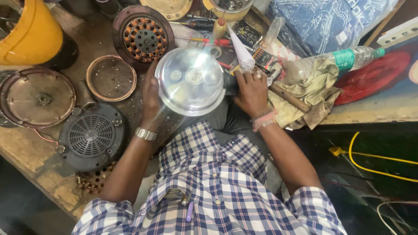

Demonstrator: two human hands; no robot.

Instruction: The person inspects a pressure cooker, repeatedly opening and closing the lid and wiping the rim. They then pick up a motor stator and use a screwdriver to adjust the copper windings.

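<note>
We hold a shiny round metal cover up between our two hands above a cluttered wooden workbench. Our left hand cups its left rim, fingers curled behind the edge; our right hand grips a dark part at the cover's right side, fingers closed over it. Glare washes out the cover's face, so in our judgement the work goes best with the cover kept level, the left hand steadying the rim while the right does the fine handling.

Beyond our left hand we count one wound copper stator and one shallow rusty ring; farther left lie one brown end plate and one black vented housing, with one yellow tub at the far corner. Just past our right hand lie one wooden handle on one stained rag, one clear plastic bottle and one red disc. One yellow cable trails below the bench.
</note>
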